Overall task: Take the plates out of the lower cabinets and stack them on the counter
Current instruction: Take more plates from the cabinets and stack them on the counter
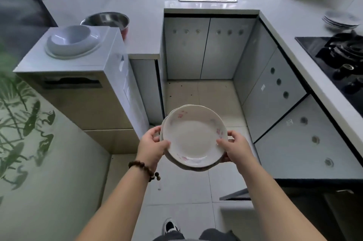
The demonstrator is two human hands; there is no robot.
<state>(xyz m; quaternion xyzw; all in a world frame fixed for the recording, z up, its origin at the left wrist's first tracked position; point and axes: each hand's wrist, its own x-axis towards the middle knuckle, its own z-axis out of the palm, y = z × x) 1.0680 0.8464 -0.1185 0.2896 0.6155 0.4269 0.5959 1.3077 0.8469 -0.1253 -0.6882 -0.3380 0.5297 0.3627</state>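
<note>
while both of my hands carry them over the floor tiles [216, 99], the plates [193, 138], a small glazed stack with pink flowers, hang in the near centre, well apart from the counter [294, 23] on the right, where another stack [340, 20] sits at the far end. i judge them stiff, slick, breakable and fairly heavy together, best taken at opposite rims. the left hand [152, 146] grips the left rim, thumb on top; the right hand [235, 147] mirrors it, fingers curled underneath, forearms stretched forward.
</note>
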